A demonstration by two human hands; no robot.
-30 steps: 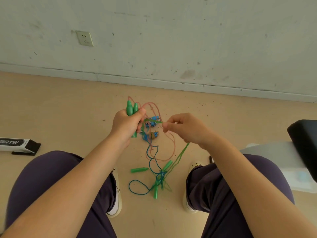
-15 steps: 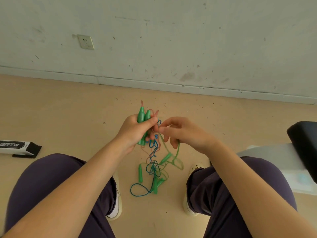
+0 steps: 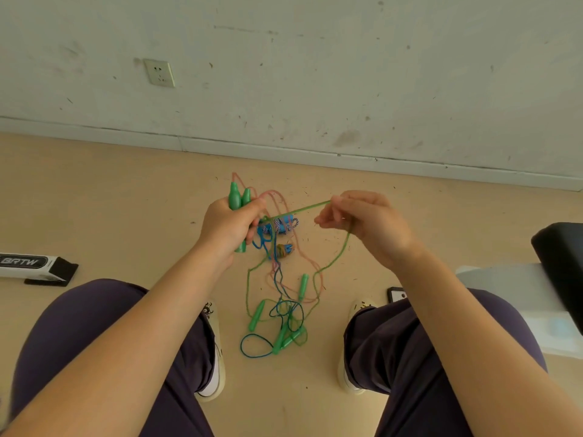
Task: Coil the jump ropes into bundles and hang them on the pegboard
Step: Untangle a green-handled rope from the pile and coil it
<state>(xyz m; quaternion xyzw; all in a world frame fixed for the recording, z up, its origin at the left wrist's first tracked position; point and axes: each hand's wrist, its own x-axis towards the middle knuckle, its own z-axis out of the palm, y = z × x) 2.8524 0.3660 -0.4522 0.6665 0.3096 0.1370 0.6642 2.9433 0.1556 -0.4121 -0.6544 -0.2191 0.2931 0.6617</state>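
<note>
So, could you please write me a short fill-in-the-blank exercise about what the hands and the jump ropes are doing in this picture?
1. The left hand grips two ____ jump rope handles.
2. The right hand pinches a taut green cord that runs across to the ____ hand.
3. More green handles and a blue cord loop lie tangled on the ____ between the person's shoes.
4. A white ____ is set in the wall.

Missing words: green; left; floor; socket
</note>
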